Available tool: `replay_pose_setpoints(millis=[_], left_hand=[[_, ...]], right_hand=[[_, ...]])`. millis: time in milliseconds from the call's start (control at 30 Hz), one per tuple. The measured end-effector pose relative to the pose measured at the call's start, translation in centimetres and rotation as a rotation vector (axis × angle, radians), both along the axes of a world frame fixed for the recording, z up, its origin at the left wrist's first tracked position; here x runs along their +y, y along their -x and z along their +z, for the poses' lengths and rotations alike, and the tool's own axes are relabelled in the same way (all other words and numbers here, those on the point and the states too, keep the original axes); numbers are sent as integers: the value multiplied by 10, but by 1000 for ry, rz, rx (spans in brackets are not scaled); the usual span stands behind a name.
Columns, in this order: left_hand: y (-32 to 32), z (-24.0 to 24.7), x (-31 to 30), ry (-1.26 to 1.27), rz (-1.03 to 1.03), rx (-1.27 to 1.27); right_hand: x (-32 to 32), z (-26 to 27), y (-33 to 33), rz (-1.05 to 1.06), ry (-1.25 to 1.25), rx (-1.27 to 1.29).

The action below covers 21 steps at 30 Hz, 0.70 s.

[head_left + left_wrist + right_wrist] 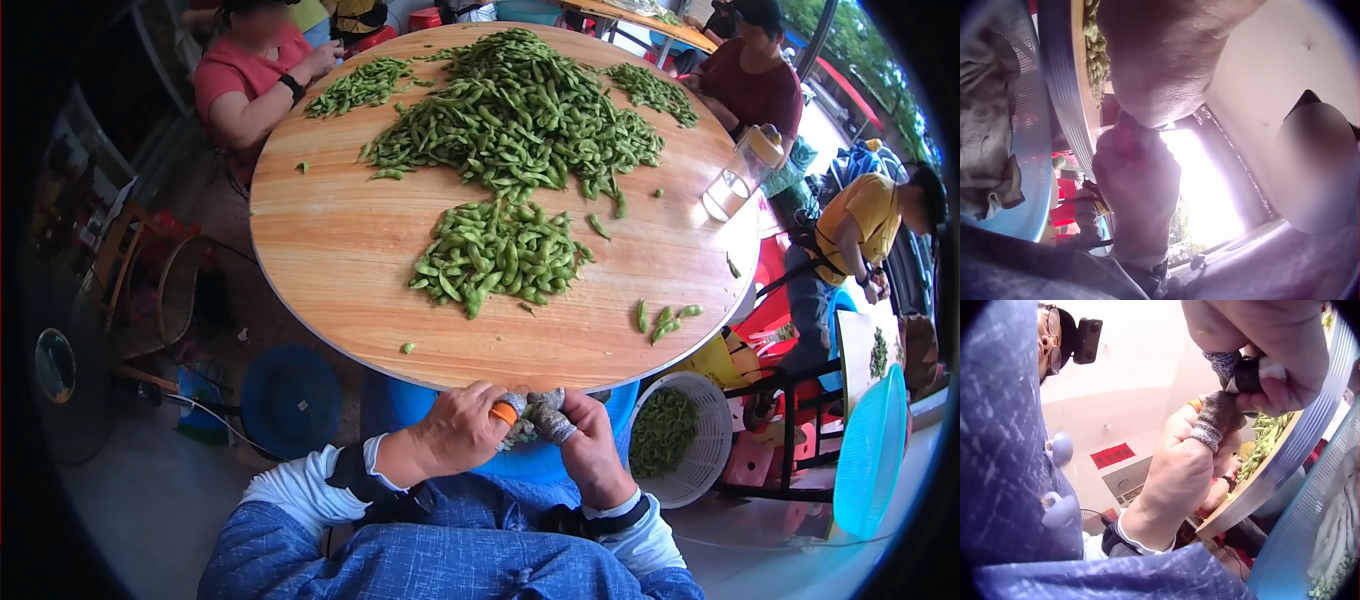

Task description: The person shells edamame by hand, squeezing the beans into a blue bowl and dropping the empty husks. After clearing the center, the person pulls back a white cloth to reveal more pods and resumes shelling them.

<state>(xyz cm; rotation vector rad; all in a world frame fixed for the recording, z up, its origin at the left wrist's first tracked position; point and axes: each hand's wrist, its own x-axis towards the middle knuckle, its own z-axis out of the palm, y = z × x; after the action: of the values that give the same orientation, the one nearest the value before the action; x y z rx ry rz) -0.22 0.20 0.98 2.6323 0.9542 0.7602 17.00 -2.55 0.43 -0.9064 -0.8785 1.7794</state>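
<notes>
Both bare hands meet at the near table edge over the lap. My left hand (458, 428) wears an orange ring-like band (504, 412) and a grey cloth finger cover (1209, 424). My right hand (598, 450) has grey knitted covers (552, 418) on its thumb and finger. In the right wrist view the curled fingertips of both hands come together, with a black band (1248, 376) on a right-hand digit. I cannot tell what lies between them, as the fingers hide it. A blue basin (622, 405) sits right below the hands, holding grey cloth (1338, 515) and green beans (1330, 586).
On the round wooden table (330, 260) lie a large heap of edamame pods (520, 110), a smaller pile (495, 255) and stray pods (665, 322). A clear jug (735, 180) stands at right. A white basket (708, 440) of green pods stands below. Other people sit around.
</notes>
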Motion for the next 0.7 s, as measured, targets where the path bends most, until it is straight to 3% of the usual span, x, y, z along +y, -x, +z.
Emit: replay_pose_setpoints(millis=[67, 167, 300, 400, 500, 600, 700], left_hand=[[3, -8, 4, 36, -50, -11], [-3, -8, 5, 364, -41, -392], [2, -7, 8, 1186, -58, -704], [8, -1, 22, 995, -198, -464], [9, 15, 25, 780, -78, -280], [8, 13, 27, 440, -141, -179], [3, 11, 21, 530, -103, -248]], right_hand=[[-2, -6, 2, -35, -97, -21], [-3, -8, 2, -42, -205, -53], [0, 3, -1, 27, -262, -111], [1, -2, -5, 53, -250, -214], [1, 4, -6, 25, -225, -259], [4, 0, -7, 23, -176, -212], [5, 7, -6, -13, -29, -72]])
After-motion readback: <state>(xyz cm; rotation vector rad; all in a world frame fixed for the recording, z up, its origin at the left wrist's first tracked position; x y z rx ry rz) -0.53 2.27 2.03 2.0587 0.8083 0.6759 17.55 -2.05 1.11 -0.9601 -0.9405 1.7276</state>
